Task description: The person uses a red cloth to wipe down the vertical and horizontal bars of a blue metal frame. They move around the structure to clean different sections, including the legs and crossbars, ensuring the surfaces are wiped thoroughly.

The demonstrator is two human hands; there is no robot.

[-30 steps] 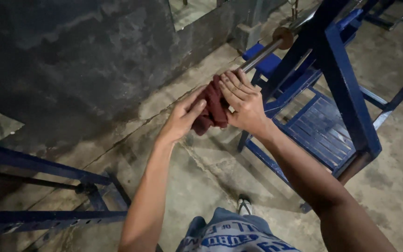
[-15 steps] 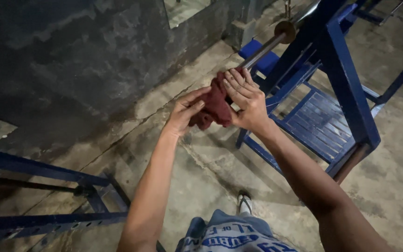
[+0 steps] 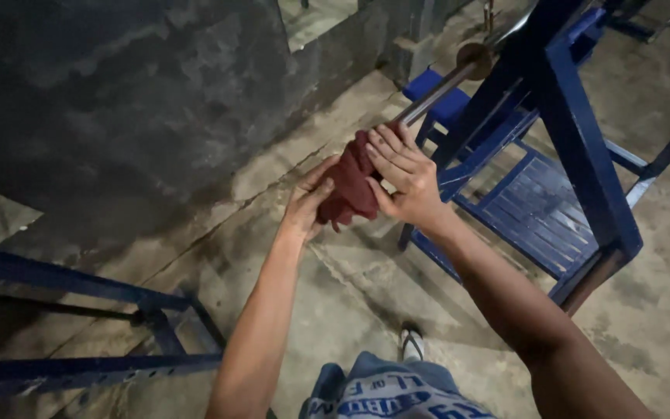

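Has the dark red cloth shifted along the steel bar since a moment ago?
Cannot tell: the dark red cloth sits wrapped at the steel bar's near end in every picture; only the camera clearly shifts.

No packages, no signs, no screens, only lettering a printed patch on the shorts (image 3: 397, 396) at bottom centre, white block letters on blue-grey fabric, partly cut off by the frame edge
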